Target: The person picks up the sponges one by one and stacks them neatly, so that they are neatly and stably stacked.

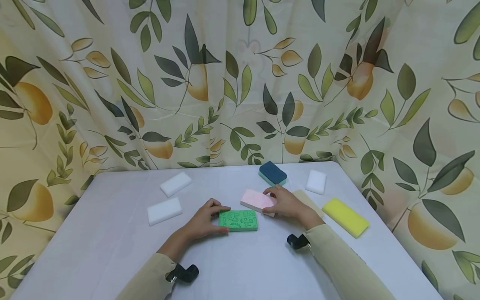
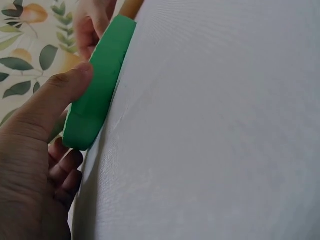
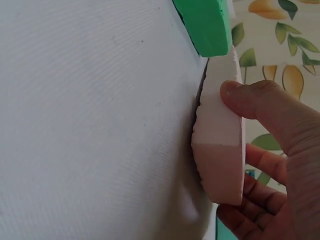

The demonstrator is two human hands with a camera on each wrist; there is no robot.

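A green patterned sponge (image 1: 238,221) lies flat on the white-covered table, and my left hand (image 1: 204,221) pinches its left end between thumb and fingers. In the left wrist view the thumb presses the near long side of the green sponge (image 2: 100,90). Just beyond it to the right is a pale pink sponge (image 1: 256,200), its right end gripped by my right hand (image 1: 288,204). The right wrist view shows the thumb on one side of the pink sponge (image 3: 220,130), with the fingers behind. The two sponges lie close to each other.
Behind the pink sponge is a dark blue-topped scouring sponge (image 1: 273,173). To the right lie a white block (image 1: 316,182), a yellow sponge (image 1: 346,216) and a beige piece (image 1: 307,200) partly under my right arm. Two white blocks (image 1: 175,184) are at the left. A patterned curtain (image 1: 240,83) hangs behind.
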